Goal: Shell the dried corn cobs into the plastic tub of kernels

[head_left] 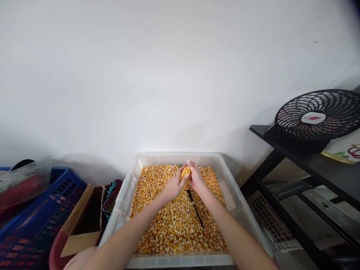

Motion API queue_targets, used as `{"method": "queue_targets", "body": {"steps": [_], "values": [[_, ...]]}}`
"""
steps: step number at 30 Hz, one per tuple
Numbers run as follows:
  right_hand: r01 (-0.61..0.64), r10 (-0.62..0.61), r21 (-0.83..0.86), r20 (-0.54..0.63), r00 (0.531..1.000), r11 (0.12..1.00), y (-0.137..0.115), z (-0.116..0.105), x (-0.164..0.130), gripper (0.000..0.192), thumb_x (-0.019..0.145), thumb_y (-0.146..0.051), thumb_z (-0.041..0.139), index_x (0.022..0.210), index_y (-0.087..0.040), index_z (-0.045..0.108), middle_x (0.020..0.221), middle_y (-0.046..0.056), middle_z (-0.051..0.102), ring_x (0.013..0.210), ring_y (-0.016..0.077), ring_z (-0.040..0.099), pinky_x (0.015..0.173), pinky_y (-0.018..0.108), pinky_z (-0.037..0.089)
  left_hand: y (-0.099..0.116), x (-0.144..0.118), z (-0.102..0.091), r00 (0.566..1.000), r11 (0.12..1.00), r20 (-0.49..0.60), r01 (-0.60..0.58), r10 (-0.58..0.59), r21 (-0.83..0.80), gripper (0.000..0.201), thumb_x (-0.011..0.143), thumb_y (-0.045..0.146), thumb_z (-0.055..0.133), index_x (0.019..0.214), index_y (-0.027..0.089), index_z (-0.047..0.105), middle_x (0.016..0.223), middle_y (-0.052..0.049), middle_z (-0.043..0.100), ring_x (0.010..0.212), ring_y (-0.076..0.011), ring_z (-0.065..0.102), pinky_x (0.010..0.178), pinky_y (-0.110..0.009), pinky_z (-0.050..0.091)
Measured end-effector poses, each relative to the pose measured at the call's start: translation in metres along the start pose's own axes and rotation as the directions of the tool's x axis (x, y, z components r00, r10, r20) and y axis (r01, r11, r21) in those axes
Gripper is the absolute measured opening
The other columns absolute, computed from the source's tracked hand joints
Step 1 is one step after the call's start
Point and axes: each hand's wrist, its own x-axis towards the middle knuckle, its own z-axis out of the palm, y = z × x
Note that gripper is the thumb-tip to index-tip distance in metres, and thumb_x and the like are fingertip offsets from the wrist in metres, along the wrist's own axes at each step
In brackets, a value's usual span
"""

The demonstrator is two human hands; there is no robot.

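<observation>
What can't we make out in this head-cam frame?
- Yellow corn cob: mostly covered by the left hand and right hand; bare patches can't be judged.
- Thin black tool: upper end hidden under the hands, type unclear.
- Black round fan: cut off by the right edge.
- Brown cardboard box: inside too dark to tell.
- Blue plastic crate: cut by the left edge.

A single head-worn camera looks forward and steeply down from above the person's own forearms, facing a white wall point(168, 75). It sits fairly close over a clear bin point(225, 165) (centred low in frame), with wide-angle stretch at both edges.
</observation>
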Motion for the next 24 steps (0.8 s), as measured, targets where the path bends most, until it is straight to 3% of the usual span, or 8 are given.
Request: {"method": "queue_targets", "body": {"steps": [8,12,15,19,21,24], "values": [[-0.019,0.019,-0.058,0.006,1.000,0.998,0.006,-0.006,0.002,0.031,0.065,-0.049,0.069,0.068,-0.022,0.053,0.061,-0.004,0.057,0.057,0.0123,0.053,0.058,0.025,0.042,-0.009,0.004,0.005,0.999,0.993,0.028,0.042,-0.039,-0.110,0.063,0.087,0.055,0.032,0.138,0.017,0.035,0.139,-0.007,0.041,0.127,-0.0209,0.039,0.107,-0.036,0.026],[-0.064,0.064,0.005,0.053,0.997,0.998,0.005,0.003,-0.002,0.028,0.064,-0.046,0.070,0.065,-0.022,0.056,0.062,-0.003,0.059,0.060,0.0125,0.054,0.060,0.025,0.043,-0.008,0.004,0.004,0.996,0.987,-0.025,0.080,-0.085,-0.140,0.066,0.084,0.056,0.039,0.135,0.015,0.040,0.132,-0.009,0.050,0.121,-0.0241,0.046,0.105,-0.038,0.030],[-0.161,0.153,0.075,0.105,0.983,0.984,-0.002,0.008,-0.003,0.031,0.068,-0.050,0.064,0.064,-0.021,0.057,0.062,0.000,0.061,0.065,0.0163,0.058,0.060,0.028,0.044,-0.005,0.006,0.001,0.992,0.975,-0.026,0.114,-0.121,-0.193,0.059,0.085,0.056,0.035,0.123,0.015,0.054,0.117,-0.010,0.061,0.110,-0.0254,0.055,0.098,-0.039,0.037],[-0.262,0.253,0.084,0.106,0.962,0.961,-0.008,0.010,-0.005,0.030,0.073,-0.051,0.060,0.078,-0.022,0.060,0.070,0.000,0.064,0.070,0.0165,0.059,0.056,0.026,0.044,-0.004,0.013,-0.008,0.977,0.917,-0.074,0.157,-0.198,-0.368,0.058,0.083,0.060,0.034,0.105,0.014,0.062,0.100,-0.010,0.067,0.097,-0.0251,0.060,0.088,-0.038,0.045],[-0.341,0.331,0.037,0.159,0.930,0.939,-0.009,0.012,-0.012,0.032,0.075,-0.052,0.058,0.086,-0.022,0.060,0.073,-0.001,0.065,0.067,0.0148,0.059,0.053,0.023,0.043,-0.006,0.017,-0.018,0.957,0.840,-0.094,0.192,-0.275,-0.508,0.062,0.082,0.064,0.032,0.102,0.012,0.061,0.088,-0.011,0.068,0.084,-0.0244,0.064,0.074,-0.036,0.050],[-0.505,0.507,-0.103,0.347,0.789,0.857,-0.007,0.019,-0.027,0.041,0.075,-0.057,0.056,0.100,-0.025,0.058,0.072,-0.001,0.064,0.059,0.0132,0.058,0.050,0.023,0.044,-0.011,0.021,-0.035,0.888,0.734,-0.179,0.219,-0.423,-0.643,0.069,0.079,0.070,0.028,0.098,0.011,0.057,0.072,-0.008,0.066,0.064,-0.0209,0.063,0.058,-0.032,0.050]]}}
